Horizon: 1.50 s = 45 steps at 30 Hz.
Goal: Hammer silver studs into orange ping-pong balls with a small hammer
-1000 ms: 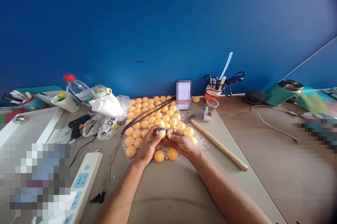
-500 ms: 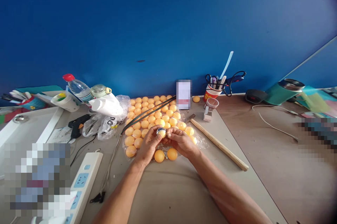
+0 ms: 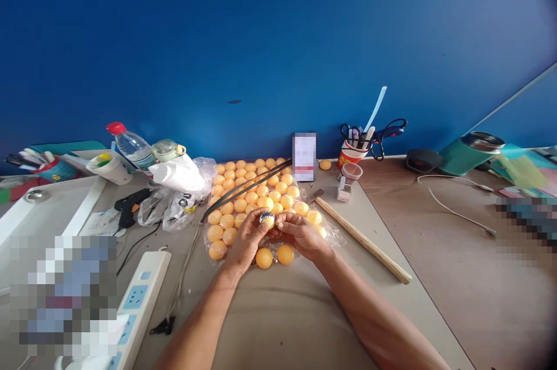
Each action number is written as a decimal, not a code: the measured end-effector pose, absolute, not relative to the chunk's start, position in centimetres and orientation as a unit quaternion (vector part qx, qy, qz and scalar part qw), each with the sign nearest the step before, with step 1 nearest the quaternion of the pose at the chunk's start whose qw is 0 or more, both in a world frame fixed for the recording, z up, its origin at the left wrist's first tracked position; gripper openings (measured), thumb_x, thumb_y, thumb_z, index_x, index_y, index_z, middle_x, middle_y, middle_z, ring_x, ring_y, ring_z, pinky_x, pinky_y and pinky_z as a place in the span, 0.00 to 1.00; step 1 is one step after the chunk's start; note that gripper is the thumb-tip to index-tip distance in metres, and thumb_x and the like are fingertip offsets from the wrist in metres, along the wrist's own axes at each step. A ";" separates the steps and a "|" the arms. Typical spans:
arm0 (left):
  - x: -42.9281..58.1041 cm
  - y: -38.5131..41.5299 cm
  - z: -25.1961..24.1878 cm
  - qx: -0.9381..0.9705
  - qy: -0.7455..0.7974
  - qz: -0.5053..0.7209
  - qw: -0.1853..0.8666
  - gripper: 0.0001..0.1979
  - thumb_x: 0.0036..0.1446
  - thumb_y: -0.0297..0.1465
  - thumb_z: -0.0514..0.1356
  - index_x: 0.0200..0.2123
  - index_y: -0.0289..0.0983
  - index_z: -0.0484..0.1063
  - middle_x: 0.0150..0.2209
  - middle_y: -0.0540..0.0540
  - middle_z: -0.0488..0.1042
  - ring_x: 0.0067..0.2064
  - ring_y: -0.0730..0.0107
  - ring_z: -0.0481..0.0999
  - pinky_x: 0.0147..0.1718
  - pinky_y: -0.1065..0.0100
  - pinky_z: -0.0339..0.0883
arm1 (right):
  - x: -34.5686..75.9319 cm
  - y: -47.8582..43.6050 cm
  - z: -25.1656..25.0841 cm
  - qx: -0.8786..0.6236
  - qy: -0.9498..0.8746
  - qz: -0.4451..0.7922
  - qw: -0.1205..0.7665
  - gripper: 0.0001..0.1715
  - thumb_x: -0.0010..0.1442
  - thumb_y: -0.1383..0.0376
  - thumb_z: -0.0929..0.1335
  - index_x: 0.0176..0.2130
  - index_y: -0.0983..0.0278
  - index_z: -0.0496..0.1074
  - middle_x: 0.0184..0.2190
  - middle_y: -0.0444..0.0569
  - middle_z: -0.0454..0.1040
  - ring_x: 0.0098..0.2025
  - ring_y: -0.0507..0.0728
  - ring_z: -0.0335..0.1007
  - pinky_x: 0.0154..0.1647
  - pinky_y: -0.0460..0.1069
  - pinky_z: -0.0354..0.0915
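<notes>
My left grip (image 3: 246, 240) and right grip (image 3: 300, 234) are both pinching one orange ball (image 3: 267, 219) with a shiny cap-like bit on it, just above the clear bag (image 3: 333, 235) that's holding loads more orange balls (image 3: 240, 205) on the counter (image 3: 278, 312), and I'm thinking light, even fingertip pressure is what's stopping it slipping.

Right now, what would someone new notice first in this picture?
The heap of orange balls in the middle of the desk stands out first, against the deep blue wall. Just in front of it, the left hand and right hand pinch one ball with a bluish patch between them.
</notes>
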State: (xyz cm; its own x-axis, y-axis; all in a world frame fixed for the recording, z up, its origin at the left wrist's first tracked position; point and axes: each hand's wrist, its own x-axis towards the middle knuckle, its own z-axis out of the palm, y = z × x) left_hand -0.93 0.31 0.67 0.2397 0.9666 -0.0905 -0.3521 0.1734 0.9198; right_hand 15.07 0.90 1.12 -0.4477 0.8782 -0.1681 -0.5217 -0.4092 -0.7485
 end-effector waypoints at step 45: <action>-0.8 -0.2 0.8 0.506 0.456 0.464 0.566 0.19 0.57 0.42 0.61 0.49 0.39 0.68 0.46 0.44 0.74 0.47 0.61 0.72 0.44 0.64 0.69 | 14.6 0.9 1.0 -0.304 -0.305 0.772 0.467 0.15 0.44 0.59 0.78 0.27 0.61 0.72 0.21 0.42 0.71 0.30 0.55 0.71 0.34 0.51 0.67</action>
State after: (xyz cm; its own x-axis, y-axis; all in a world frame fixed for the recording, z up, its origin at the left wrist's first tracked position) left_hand -0.83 -0.20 0.79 0.1538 0.9870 -0.0472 -0.0640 0.0576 0.9963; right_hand 14.59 0.89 1.03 -0.3786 0.9071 -0.1841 -0.5368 -0.3772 -0.7547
